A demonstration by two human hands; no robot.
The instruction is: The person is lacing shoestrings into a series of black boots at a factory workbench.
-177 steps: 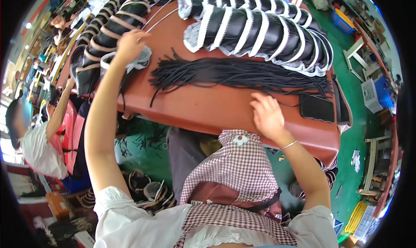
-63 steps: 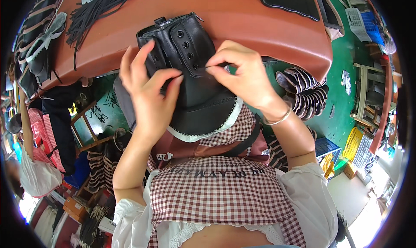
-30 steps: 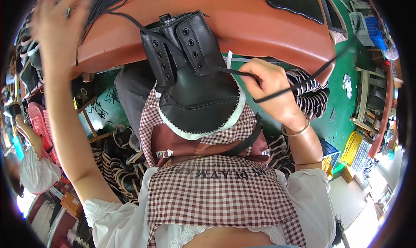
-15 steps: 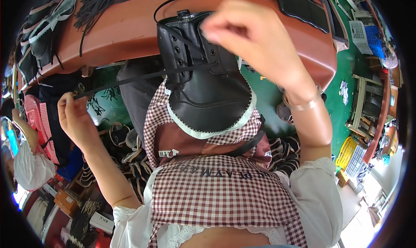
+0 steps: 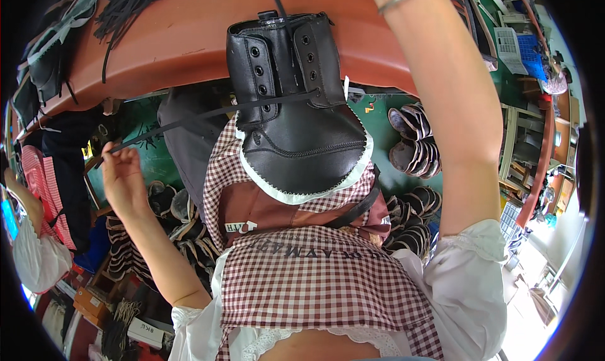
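Note:
A black leather boot upper [image 5: 309, 131] with eyelets and a zigzag-stitched white edge rests across my lap, its collar against the brown table. A flat black shoelace [image 5: 208, 113] crosses its lowest eyelets and stretches out to the left. Pinched on that stretch is my left hand [image 5: 123, 175]. Another length of lace rises from the upper's opening and leaves the top of the picture. My right forearm reaches up over the table, but its hand lies beyond the upper edge, so what it holds is hidden.
On the brown table [image 5: 170, 55] lies a bundle of black laces [image 5: 129, 8]. More uppers [image 5: 53, 61] hang at its left end. Stacked shoe pieces [image 5: 416, 150] stand on the green floor. Another person's sleeve [image 5: 41, 254] shows at far left, crates [image 5: 535, 55] at right.
My right hand has moved up and away from the upper, out of the picture. The lace's upper length now runs upward. My left hand still holds the stretched lace, slightly shifted.

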